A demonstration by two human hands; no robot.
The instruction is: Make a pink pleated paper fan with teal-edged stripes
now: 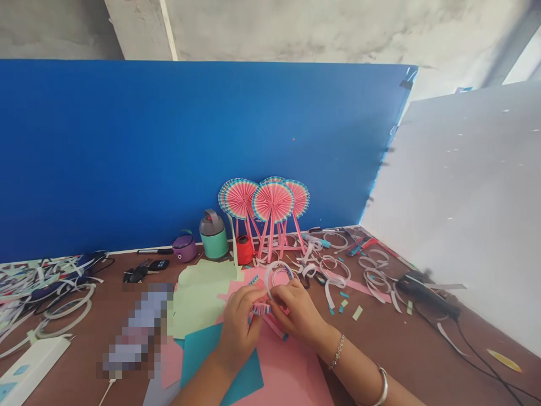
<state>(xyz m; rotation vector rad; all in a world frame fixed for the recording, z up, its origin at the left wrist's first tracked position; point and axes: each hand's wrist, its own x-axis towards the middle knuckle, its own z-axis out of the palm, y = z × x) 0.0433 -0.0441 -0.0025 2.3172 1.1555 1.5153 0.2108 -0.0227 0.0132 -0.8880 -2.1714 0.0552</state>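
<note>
My left hand (242, 322) pinches a small piece of pleated pink paper (261, 309) with blue edging, its fingers closed around the folds. Close beside it, my right hand (296, 309) is closed with thumb and fingers together on a curled white strip (270, 275), which loops up above the hands. Some of the pleated paper is hidden behind the fingers. Below both hands lie a sheet of pink paper (287, 366) and a sheet of teal paper (224, 349). Pale green sheets (196, 293) lie to the left of the hands.
Pink pleated round fans (273, 203) stand against the blue partition (169, 141). Nearby are a green-and-grey container (214, 237), a purple pot (184, 248) and a red object (244, 251). Curled strips (333, 270) litter the right. A black glue gun (429, 296) and power strip (34, 366) flank the table.
</note>
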